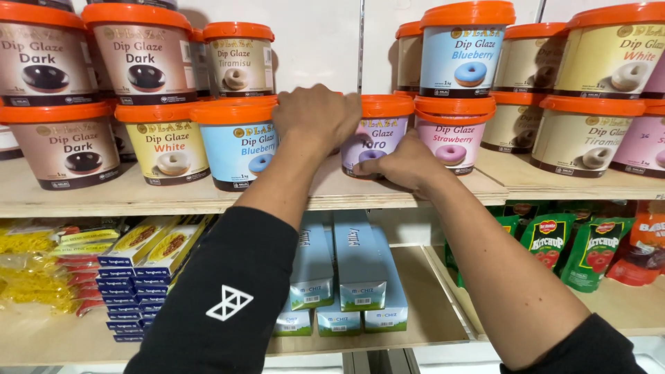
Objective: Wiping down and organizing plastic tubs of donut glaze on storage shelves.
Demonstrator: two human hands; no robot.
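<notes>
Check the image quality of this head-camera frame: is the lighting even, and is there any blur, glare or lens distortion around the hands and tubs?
Head view: bright, even light, with soft shadows behind the tubs and under the upper shelf; left hand and right hand on the purple tub look sharp; no strong glare; the wide lens bows the shelf line and stretches the sleeves at the bottom edge.

Tub [377, 135]: round plastic, orange lid, purple label with doughnut picture. Stood upright at the wooden shelf's front edge, between a blue-labelled tub and a pink-labelled tub, partly hidden.
</notes>
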